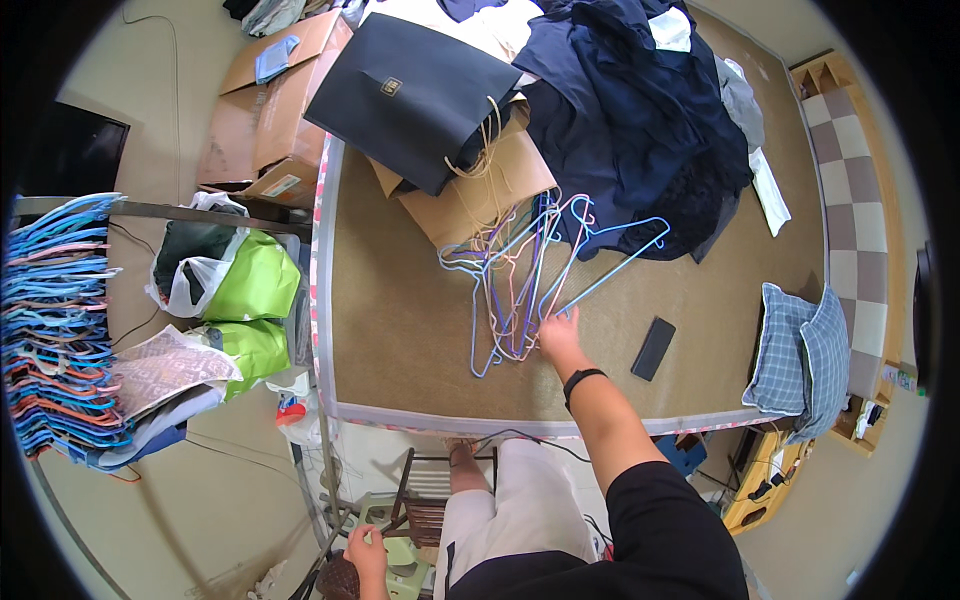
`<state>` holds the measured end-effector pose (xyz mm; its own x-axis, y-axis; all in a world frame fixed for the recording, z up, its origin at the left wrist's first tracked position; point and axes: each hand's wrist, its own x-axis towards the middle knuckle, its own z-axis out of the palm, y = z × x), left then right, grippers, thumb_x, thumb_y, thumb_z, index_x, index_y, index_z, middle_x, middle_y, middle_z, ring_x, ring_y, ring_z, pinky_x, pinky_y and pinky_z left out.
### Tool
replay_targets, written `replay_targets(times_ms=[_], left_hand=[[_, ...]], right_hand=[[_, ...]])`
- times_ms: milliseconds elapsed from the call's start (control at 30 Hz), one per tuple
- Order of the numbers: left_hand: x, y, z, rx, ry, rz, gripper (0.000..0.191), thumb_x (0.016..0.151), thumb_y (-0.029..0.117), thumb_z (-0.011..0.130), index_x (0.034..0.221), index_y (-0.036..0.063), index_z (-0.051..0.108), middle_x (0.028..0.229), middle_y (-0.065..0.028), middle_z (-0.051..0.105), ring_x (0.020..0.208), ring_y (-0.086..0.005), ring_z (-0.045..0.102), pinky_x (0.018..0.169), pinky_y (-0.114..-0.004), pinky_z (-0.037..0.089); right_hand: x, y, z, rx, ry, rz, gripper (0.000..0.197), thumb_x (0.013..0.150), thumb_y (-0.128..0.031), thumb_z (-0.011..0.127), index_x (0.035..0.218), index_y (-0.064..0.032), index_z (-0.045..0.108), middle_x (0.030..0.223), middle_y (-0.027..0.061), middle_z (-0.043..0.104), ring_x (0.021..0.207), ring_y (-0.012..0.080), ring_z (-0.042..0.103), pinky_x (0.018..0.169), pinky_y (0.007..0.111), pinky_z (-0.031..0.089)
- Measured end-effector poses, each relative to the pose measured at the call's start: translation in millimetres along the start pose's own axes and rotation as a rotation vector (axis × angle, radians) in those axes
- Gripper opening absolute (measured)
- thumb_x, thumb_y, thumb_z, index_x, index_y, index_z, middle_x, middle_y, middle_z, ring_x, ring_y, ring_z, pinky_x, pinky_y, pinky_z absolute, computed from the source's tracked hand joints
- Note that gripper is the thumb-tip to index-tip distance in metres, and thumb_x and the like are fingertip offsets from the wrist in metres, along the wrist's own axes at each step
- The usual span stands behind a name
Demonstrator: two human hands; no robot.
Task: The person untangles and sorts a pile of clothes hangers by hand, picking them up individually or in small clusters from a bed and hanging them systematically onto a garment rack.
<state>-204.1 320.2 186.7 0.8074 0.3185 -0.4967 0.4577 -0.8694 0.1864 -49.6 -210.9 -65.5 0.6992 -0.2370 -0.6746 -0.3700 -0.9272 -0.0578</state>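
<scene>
My right hand, with a black band on its wrist, grips the near end of a light-blue clothes hanger over the bed mat. Against it lies a tangled pile of clothes hangers in blue, purple, pink and white. Their far ends touch a brown paper bag. Low at the left, my left hand hangs beside a wooden folding chair, fingers curled; whether it holds anything is unclear. A black phone rests on the mat to the right of my right hand.
A black paper bag leans over the brown one. Dark clothes are heaped at the back of the bed mat. Checked pillows sit at right. Many hangers crowd a rail at left, near green bags and a cardboard box.
</scene>
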Motion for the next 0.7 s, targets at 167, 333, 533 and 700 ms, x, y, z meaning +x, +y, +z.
replay_targets(times_ms=[167, 333, 533, 700], left_hand=[[5, 26, -7, 0.075, -0.028, 0.046, 0.017, 0.085, 0.022, 0.066, 0.093, 0.0069, 0.068, 0.099, -0.0098, 0.067, 0.099, -0.0315, 0.062, 0.09, -0.043, 0.041], [-5, -6, 0, 0.035, 0.005, -0.006, 0.017, 0.085, 0.019, 0.068, 0.094, 0.0042, 0.069, 0.097, -0.0113, 0.069, 0.095, -0.0278, 0.066, 0.088, -0.041, 0.048], [-23, -44, 15, 0.04, 0.021, 0.005, 0.019, 0.085, 0.019, 0.068, 0.095, 0.0026, 0.069, 0.096, -0.0123, 0.069, 0.093, -0.0286, 0.066, 0.087, -0.039, 0.05], [-25, -38, 13, -0.098, 0.057, -0.027, 0.019, 0.086, 0.02, 0.068, 0.096, 0.0043, 0.07, 0.096, -0.0106, 0.069, 0.091, -0.0269, 0.067, 0.086, -0.039, 0.049]], right_hand=[[-16, 18, 31, 0.1, 0.238, 0.007, 0.025, 0.089, -0.021, 0.058, 0.107, -0.0068, 0.069, 0.142, 0.0107, 0.049, 0.118, 0.0285, 0.053, 0.099, 0.045, 0.045], [-3, -3, 38, 0.076, 0.411, -0.002, 0.022, 0.09, -0.019, 0.056, 0.099, -0.0049, 0.07, 0.132, 0.0097, 0.051, 0.111, 0.0286, 0.054, 0.087, 0.043, 0.051], [5, 4, 47, 0.059, 0.379, 0.088, 0.016, 0.091, -0.015, 0.056, 0.095, -0.0042, 0.067, 0.102, 0.0106, 0.059, 0.093, 0.029, 0.064, 0.077, 0.042, 0.055], [-44, 10, 21, 0.267, 0.411, 0.187, 0.016, 0.089, -0.011, 0.052, 0.097, -0.0022, 0.063, 0.101, 0.0201, 0.061, 0.091, 0.0396, 0.065, 0.08, 0.048, 0.055]])
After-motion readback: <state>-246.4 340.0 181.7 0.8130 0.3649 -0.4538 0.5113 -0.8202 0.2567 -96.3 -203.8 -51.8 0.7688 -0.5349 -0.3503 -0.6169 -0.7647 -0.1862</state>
